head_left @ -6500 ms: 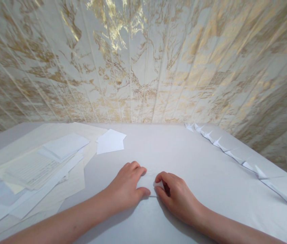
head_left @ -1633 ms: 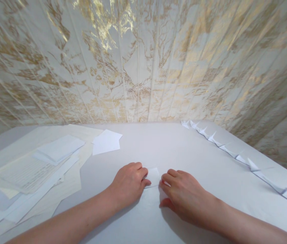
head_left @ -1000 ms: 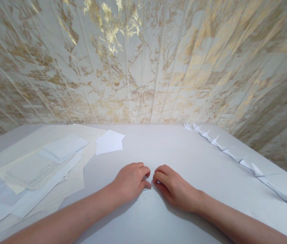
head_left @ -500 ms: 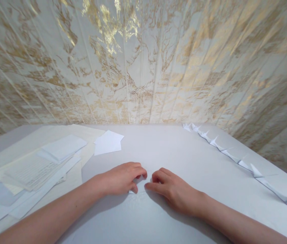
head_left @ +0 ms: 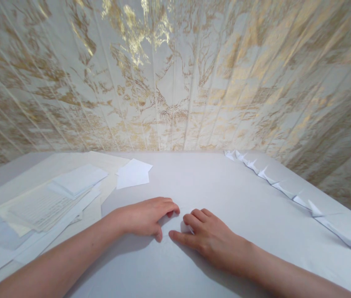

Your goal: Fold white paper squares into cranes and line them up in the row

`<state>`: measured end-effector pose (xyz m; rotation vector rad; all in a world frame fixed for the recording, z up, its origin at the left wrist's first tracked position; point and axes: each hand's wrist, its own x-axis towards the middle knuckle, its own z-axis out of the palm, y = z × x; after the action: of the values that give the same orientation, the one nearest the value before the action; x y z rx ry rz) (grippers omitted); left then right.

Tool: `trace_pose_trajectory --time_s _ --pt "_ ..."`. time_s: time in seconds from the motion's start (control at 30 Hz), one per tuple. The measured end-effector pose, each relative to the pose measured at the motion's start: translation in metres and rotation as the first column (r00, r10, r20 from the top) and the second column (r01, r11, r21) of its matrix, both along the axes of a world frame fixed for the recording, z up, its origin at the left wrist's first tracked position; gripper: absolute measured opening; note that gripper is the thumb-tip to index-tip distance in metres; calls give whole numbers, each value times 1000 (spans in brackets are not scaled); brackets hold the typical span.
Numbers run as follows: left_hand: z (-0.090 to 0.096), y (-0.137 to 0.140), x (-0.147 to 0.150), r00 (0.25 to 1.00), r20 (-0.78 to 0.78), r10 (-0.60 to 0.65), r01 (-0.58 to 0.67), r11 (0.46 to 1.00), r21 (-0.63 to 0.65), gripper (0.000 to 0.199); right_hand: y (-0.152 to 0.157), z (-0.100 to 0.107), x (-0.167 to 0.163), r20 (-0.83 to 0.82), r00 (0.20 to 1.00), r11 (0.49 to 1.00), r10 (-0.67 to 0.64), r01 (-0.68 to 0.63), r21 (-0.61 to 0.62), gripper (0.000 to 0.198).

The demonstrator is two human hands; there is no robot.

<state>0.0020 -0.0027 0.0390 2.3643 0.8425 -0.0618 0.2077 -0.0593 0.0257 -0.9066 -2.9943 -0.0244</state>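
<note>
A small white sheet of paper (head_left: 169, 224) lies on the white table between my two hands; its outline is faint against the tabletop. My left hand (head_left: 150, 217) rests at the paper's left side, the thumb near and the fingers far, with a gap between them. From the right, my right hand (head_left: 209, 238) reaches in with its thumb along the near edge and its fingers curled. A bit of white paper shows between that thumb and the fingers. Where the edges run under the fingertips is hidden.
Folded white paper cranes (head_left: 315, 210) stand in a row along the right table edge. At left lie cream and white sheets (head_left: 39, 207), some with writing, and a folded stack (head_left: 80, 180). White pieces of paper (head_left: 133, 174) lie farther back, before a gold-patterned wall (head_left: 175, 82).
My right thumb has slid left and nearer along the paper, and the right hand has come slightly nearer. My left thumb has shifted a little left and nearer, widening its gap to the fingers.
</note>
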Motion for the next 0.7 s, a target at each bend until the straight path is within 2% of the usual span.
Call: trace_pose_trajectory --time_s 0.13,0.27,0.47,0.7 --pt "-4 4 -2 997 36 72 -69 994 -86 61 -2 1 -4 13 1000 1000 -27 27 -4 40" --pt "-7 4 -4 988 86 125 -113 985 -132 55 -3 6 0 5 999 998 -38 38 -49 33" --pt "-10 0 -2 955 75 286 -285 958 -17 40 -3 19 8 79 992 992 -101 107 -68 22" --pt "-13 -1 -4 953 63 297 -299 954 13 29 -1 28 10 166 979 987 -121 136 -81 26"
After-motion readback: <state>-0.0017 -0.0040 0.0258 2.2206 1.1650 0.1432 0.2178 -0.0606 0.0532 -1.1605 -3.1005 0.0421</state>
